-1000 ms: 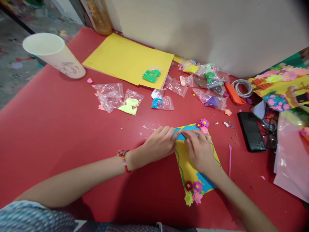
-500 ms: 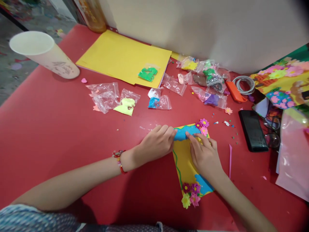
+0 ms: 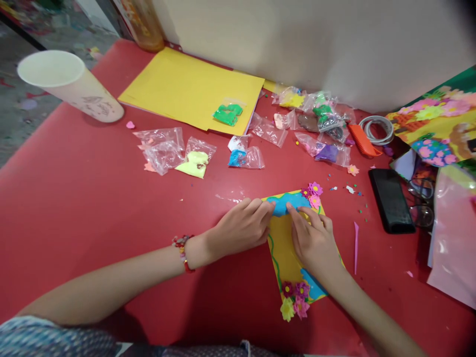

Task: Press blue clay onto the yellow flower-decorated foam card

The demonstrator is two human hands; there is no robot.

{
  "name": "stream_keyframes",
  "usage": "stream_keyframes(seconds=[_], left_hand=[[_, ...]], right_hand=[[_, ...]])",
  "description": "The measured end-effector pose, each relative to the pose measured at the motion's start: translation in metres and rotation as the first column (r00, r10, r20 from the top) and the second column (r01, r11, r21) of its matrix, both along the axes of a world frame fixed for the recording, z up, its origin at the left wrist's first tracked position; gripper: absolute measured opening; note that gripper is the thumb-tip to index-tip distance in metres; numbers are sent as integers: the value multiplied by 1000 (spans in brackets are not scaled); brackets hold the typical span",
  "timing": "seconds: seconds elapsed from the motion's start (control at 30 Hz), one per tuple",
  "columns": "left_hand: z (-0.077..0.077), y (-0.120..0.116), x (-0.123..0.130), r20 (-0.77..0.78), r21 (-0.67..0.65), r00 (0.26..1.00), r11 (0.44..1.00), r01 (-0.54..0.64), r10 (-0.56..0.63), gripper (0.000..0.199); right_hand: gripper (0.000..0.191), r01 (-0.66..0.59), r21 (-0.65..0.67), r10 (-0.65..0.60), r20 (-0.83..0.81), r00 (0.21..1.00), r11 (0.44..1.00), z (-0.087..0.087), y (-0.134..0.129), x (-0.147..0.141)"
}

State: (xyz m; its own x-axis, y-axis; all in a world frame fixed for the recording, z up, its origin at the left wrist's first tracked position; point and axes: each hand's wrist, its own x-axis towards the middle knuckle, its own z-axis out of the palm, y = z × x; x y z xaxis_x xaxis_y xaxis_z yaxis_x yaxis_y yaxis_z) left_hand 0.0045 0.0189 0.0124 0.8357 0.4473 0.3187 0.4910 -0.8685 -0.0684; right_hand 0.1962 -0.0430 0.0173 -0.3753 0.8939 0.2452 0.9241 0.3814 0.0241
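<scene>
A yellow card [image 3: 284,243] lies on the red table, edged with wavy green clay lines. Blue clay [image 3: 288,204] is spread across its far end, and another blue clay patch [image 3: 313,285] covers the near right corner. My left hand [image 3: 241,229] is closed, its fingers curled and their tips at the left part of the far blue clay. My right hand [image 3: 316,243] has bent fingers pinching and pressing at the right part of the same clay; its thumb is mostly hidden. Clay flowers [image 3: 313,192] decorate the far right corner, with more flowers [image 3: 295,298] at the near left corner.
Right of the card lie a thin pink clay tool [image 3: 356,248], a black phone [image 3: 391,201] and glasses [image 3: 421,214]. Bags of coloured clay [image 3: 327,151] spread across the back, near a yellow folder [image 3: 186,89]. A paper cup [image 3: 89,96] stands at far left.
The fingers of my left hand have shifted slightly on the blue clay, which looks a little flatter under them. My right hand stays almost in place.
</scene>
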Motion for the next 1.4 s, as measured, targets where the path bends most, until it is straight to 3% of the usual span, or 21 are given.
stream_keyframes(seconds=[0.2, 0.47, 0.73, 1.07, 1.23, 1.4], left_hand=[[-4, 3, 3, -37, -100, 999, 995, -9, 5, 33], [-5, 1, 7, -51, -115, 998, 993, -36, 30, 37], [-5, 0, 4, -72, -146, 996, 989, 33, -44, 52], [-2, 3, 7, -50, -83, 999, 997, 2, -6, 40], [-1, 5, 6, -53, -129, 998, 992, 8, -15, 32], [-3, 6, 6, -47, -102, 999, 995, -4, -1, 30]], right_hand=[[41, -21, -23, 19, -66, 998, 1000, 3, 1, 1], [37, -36, -66, 30, -95, 995, 997, 5, 2, 3], [36, -38, -47, 34, -85, 996, 998, 4, 1, 2], [42, -35, -57, 29, -95, 995, 998, 3, 0, 3], [47, -28, -67, 22, -89, 996, 997, 4, 0, 3], [40, -29, -33, 26, -68, 997, 999, 5, 0, 2]])
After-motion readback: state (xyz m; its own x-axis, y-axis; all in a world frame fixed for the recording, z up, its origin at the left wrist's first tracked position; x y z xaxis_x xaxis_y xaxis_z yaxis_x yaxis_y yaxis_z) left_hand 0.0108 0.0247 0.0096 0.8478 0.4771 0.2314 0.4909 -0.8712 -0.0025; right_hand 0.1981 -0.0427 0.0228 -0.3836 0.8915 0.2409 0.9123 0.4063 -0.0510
